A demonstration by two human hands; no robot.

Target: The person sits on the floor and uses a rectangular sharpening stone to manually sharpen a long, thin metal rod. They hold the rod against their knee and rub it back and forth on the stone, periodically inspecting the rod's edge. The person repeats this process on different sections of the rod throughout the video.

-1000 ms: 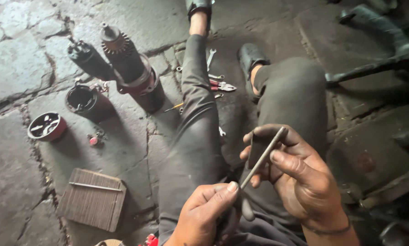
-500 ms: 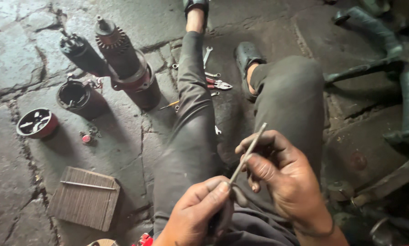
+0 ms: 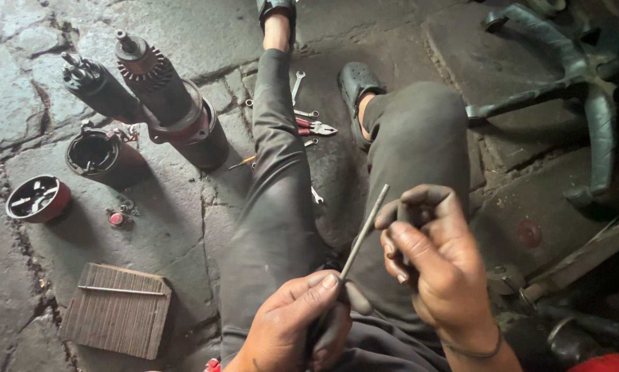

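Left hand (image 3: 292, 331): I saw it clenched around the lower end of a thin metal rod (image 3: 363, 234), thumb pressed on top, low in the frame over my lap.
Right hand (image 3: 437, 265): it was curled loosely just beside the rod's upper half, fingertips (image 3: 391, 244) near the shaft; I could not tell whether they touched it or gripped anything.
Metal rod: it slanted up and to the right from the left hand, its free tip ending in front of the bent right knee (image 3: 420, 138).
Left leg (image 3: 275, 179): it lay stretched straight out along the stone floor (image 3: 185, 227), splitting the space into two sides.
Left side: a geared motor armature (image 3: 161, 86) leaned on a dark round housing, with a second dark cylinder (image 3: 99, 89) just beside it, an open black casing (image 3: 96, 155) below, a red end cap (image 3: 37, 198) near the frame edge and a small ribbed wooden block (image 3: 120, 317) closest to me. Bare floor lay between the block and the casing.
Between the legs: wrenches (image 3: 297, 86) and red-handled pliers (image 3: 313, 127) crowded the narrow gap.
Right side: a chair base (image 3: 585, 89) with spread legs closed off the far corner, well apart from the hands.
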